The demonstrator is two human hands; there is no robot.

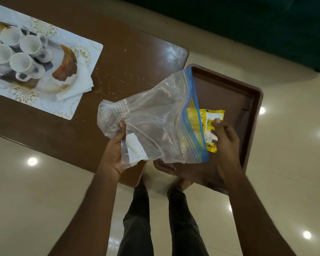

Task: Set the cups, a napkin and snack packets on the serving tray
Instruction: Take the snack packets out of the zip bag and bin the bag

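Note:
A brown serving tray (229,89) hangs over the right end of the brown table (129,58). Above it, my left hand (115,154) grips the bottom of a clear zip bag (155,115) with a blue seal; a white bandage wraps one finger. At the bag's mouth, my right hand (224,135) pinches yellow snack packets (211,119) over the tray. Several white cups (20,52) stand on a patterned white tray (81,58) at the far left. White napkins (79,84) lie under a plate's edge there.
A plate (67,69) with an orange-brown pattern rests beside the cups. Crumbs dot the table between the two trays. Glossy cream floor tiles (44,200) surround the table; my legs (155,218) stand below. A dark green surface (248,24) fills the far right.

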